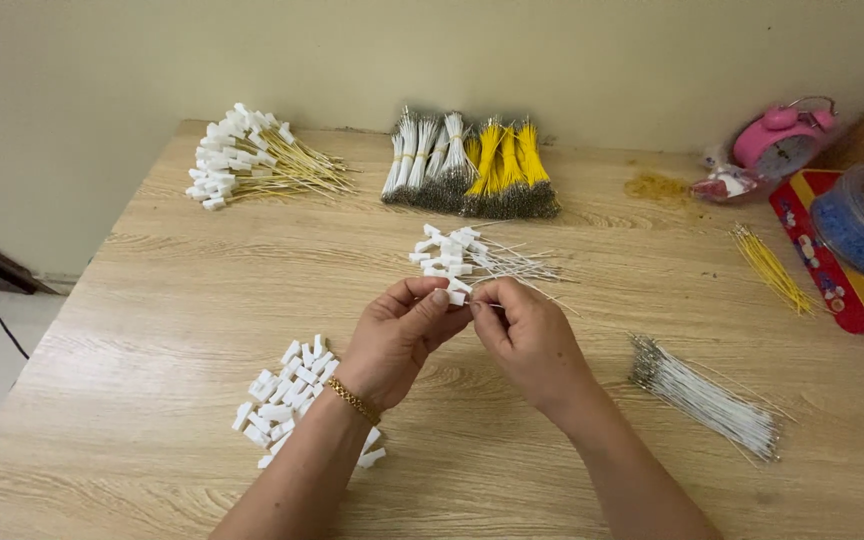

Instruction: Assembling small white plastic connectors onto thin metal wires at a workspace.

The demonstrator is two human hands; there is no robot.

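My left hand point(399, 335) pinches a small white plastic connector point(456, 296) between thumb and fingers above the wooden table point(182, 290). My right hand point(526, 335) holds a thin white wire at the connector's end, fingertips touching the left hand's. Just beyond both hands lies a small pile of white connectors with white wires attached point(472, 256). A heap of loose white connectors point(287, 395) sits under my left forearm. A bundle of loose white wires point(707, 398) lies to the right of my right wrist.
At the back left lies a pile of connectors with yellow wires point(252, 160). Bundled white and yellow wires point(472, 165) rest against the wall. Loose yellow wires point(772, 268), a red tin with a blue-lidded box point(857, 240) and a pink alarm clock point(782, 138) are at the right.
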